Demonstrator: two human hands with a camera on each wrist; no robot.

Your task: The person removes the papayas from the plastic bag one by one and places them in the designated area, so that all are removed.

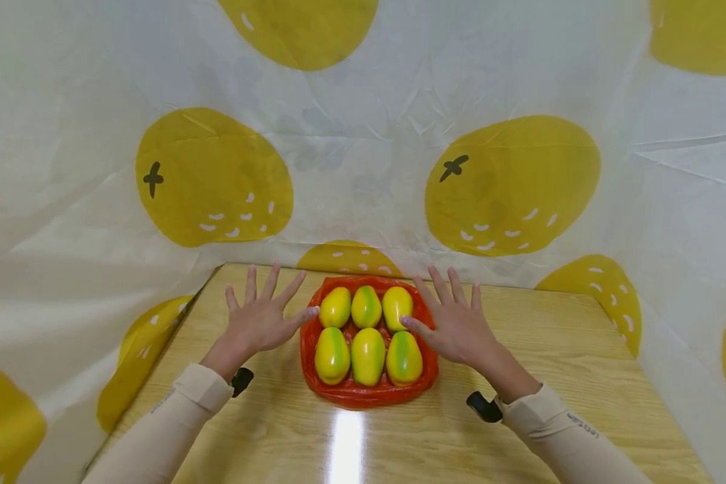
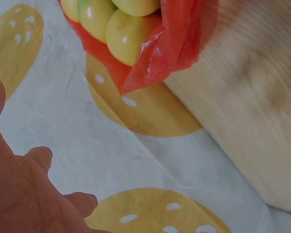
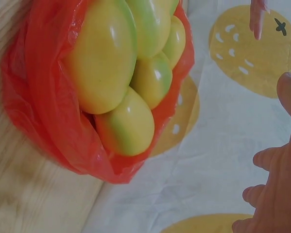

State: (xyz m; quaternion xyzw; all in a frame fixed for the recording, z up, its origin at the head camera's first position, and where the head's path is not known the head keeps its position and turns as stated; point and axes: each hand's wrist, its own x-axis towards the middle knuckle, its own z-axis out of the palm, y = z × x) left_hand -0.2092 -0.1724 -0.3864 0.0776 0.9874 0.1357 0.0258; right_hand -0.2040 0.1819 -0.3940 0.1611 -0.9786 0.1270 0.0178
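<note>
Several yellow-green mangoes [image 1: 368, 356] lie in two rows inside a red plastic bag [image 1: 363, 400], its sides folded down around them. My left hand [image 1: 260, 323] is spread beside the bag's left edge, fingers straight and apart, holding nothing. On the other side my right hand [image 1: 460, 327] is spread the same way, its thumb overlapping a mango in the head view. Both wrist views show a gap between the hands and the mangoes [image 3: 106, 58]. In the left wrist view, the bag [image 2: 169, 48] appears above the left palm [image 2: 19, 194].
The bag rests on a light wooden table [image 1: 520, 323]. A white cloth [image 1: 363, 168] printed with large yellow fruit hangs behind the table and along both sides. Black straps with small devices sit at both wrists.
</note>
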